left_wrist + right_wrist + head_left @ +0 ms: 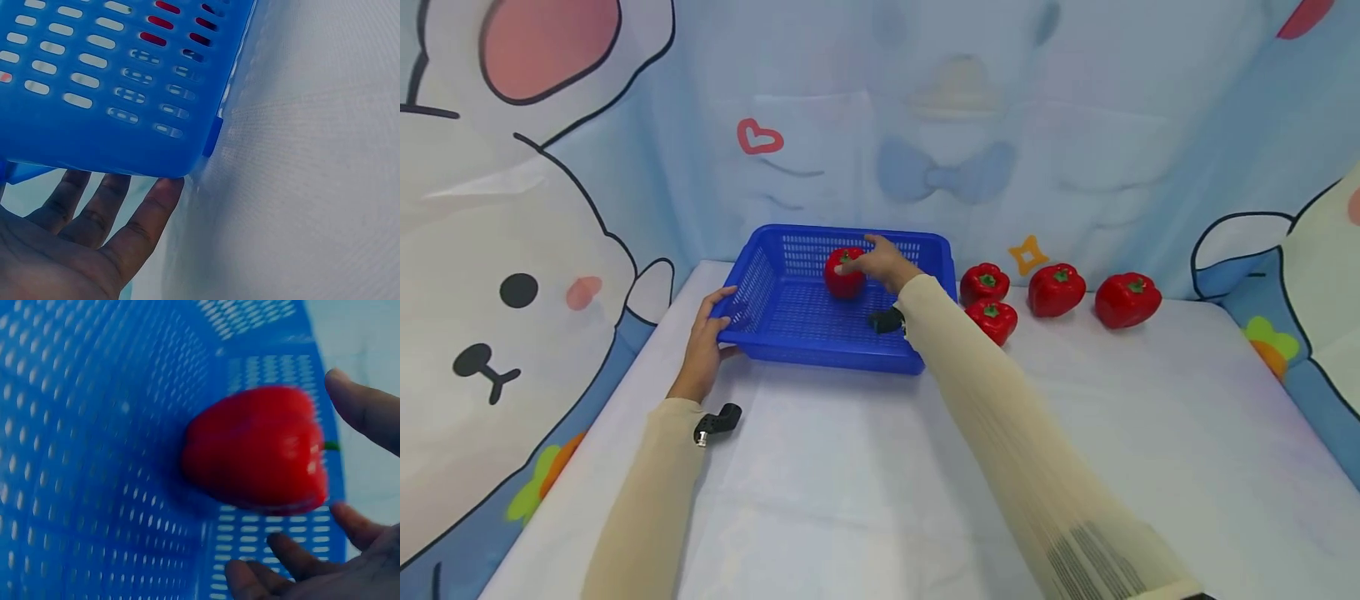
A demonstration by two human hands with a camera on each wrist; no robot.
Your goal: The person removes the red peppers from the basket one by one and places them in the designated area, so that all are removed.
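A blue slotted plastic basket (790, 312) sits on the white-covered table. Inside it, toward the back wall, stands a red bell pepper (842, 279) with its green stem up. My right hand (883, 262) reaches over the basket beside this pepper. In the right wrist view, the thumb and fingers of that hand (350, 550) are spread, with a gap between them and the pepper (256, 450). My left hand (700, 346) is at the basket's left side. The left wrist view shows its extended fingers (147, 222) touching the basket's edge (125, 156).
To the right of the basket are several more red bell peppers: one at the back (984, 283), one in front of it (992, 319), and others farther right (1056, 290) (1127, 300). A cartoon-printed blue curtain (947, 167) hangs behind the table (820, 492).
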